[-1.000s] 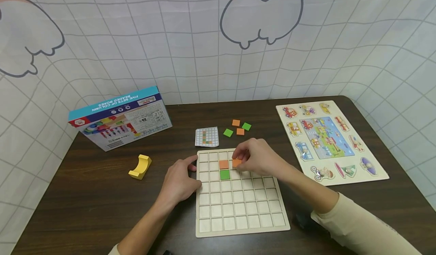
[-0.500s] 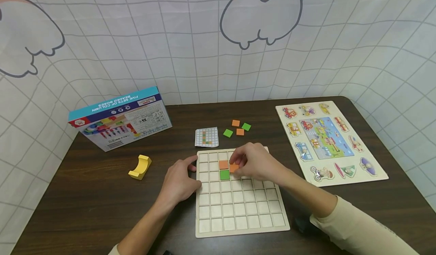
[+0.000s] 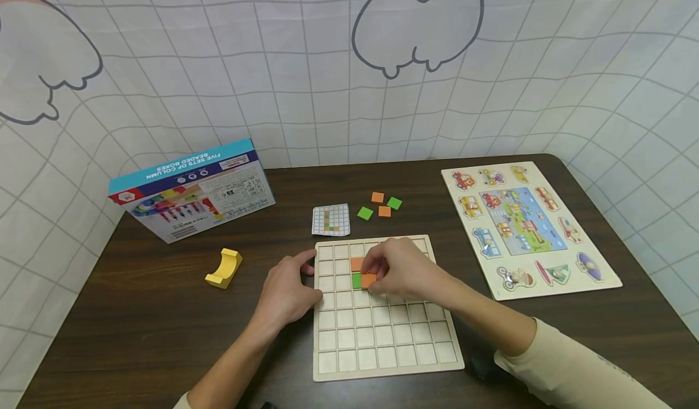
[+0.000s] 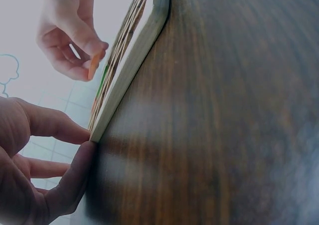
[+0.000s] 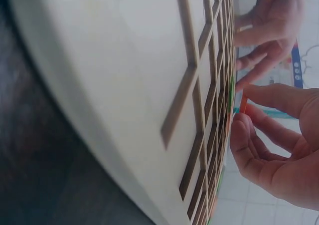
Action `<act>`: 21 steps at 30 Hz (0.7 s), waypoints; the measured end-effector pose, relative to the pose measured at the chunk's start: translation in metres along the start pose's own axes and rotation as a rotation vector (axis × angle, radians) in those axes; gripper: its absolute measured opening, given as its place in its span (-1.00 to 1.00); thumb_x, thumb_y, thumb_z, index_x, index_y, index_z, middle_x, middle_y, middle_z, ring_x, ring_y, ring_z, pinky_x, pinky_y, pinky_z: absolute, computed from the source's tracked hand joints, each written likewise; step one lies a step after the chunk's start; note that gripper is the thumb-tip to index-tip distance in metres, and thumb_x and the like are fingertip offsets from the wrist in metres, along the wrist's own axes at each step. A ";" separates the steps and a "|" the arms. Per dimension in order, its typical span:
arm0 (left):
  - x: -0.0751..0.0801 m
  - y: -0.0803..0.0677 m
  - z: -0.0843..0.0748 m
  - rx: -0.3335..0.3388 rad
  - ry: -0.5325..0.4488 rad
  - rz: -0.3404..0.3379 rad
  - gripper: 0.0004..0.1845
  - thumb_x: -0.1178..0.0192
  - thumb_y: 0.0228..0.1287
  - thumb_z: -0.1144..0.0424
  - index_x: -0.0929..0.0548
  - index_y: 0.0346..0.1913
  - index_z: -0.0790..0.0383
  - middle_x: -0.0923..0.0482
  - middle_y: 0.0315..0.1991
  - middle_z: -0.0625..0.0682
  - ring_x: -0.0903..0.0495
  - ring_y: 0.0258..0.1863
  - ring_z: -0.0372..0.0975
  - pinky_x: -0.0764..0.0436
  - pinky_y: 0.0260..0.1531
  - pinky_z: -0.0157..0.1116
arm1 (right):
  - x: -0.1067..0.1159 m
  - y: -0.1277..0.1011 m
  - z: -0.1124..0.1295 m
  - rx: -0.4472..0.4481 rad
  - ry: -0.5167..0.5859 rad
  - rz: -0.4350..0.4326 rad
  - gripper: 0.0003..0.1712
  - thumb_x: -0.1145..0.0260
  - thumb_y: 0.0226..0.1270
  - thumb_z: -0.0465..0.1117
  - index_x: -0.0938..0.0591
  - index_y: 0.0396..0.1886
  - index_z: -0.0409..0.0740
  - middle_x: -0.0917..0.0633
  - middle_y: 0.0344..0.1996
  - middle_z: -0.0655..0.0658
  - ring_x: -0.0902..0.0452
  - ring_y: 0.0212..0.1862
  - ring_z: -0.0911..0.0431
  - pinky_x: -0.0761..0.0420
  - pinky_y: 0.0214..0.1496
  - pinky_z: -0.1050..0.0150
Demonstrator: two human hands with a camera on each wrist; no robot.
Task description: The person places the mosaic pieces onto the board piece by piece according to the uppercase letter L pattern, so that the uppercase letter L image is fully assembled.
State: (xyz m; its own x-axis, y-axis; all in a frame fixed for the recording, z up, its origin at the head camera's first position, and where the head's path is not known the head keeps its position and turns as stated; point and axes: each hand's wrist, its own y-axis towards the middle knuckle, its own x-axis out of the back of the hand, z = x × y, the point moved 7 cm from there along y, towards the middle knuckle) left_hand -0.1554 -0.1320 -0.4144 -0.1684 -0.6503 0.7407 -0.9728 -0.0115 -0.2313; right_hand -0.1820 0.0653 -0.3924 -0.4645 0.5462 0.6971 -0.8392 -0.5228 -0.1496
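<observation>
Right hand [image 3: 401,272] has slid left and a bit toward the person since the earlier frame, taking the orange tile [image 3: 368,280] from the cell beside the placed orange tile down to just over the green tile [image 3: 357,281]. Fingers and thumb are pinching that orange tile by its edges, and the left wrist view shows it held tilted, above the board rather than seated in a cell. It sits over the upper middle of the wooden grid board [image 3: 382,348], right next to the placed orange tile [image 3: 357,264].

Left hand [image 3: 286,290] rests on the table at the board's left edge, fingers fairly straight, with thumb and fingertips touching the rim, not gripping anything.

Further out, the pattern card [image 3: 330,219] lies just beyond the board, with four loose tiles [image 3: 379,206] near it. A yellow block [image 3: 224,267] and blue box [image 3: 192,189] are off to the left, and the vehicle puzzle [image 3: 526,227] lies to the right on the dark table [image 3: 136,312].
</observation>
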 end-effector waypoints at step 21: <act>0.000 0.000 0.000 0.005 0.002 0.003 -0.16 -0.39 -0.11 0.44 -0.55 0.42 0.20 -0.63 -0.09 0.06 -0.51 -0.11 -0.04 -0.45 -0.14 -0.16 | -0.018 -0.005 0.014 0.049 -0.032 0.066 -0.79 -0.61 0.01 -0.37 -0.76 -0.36 -0.08 -0.64 -0.54 0.10 -0.53 -0.41 0.21 -0.54 -0.31 0.34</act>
State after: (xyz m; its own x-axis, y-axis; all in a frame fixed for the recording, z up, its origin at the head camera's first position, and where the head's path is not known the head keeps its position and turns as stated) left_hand -0.1555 -0.1320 -0.4138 -0.1717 -0.6492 0.7410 -0.9715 -0.0131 -0.2366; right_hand -0.1660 0.0492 -0.3947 -0.5086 0.4884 0.7090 -0.7917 -0.5889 -0.1623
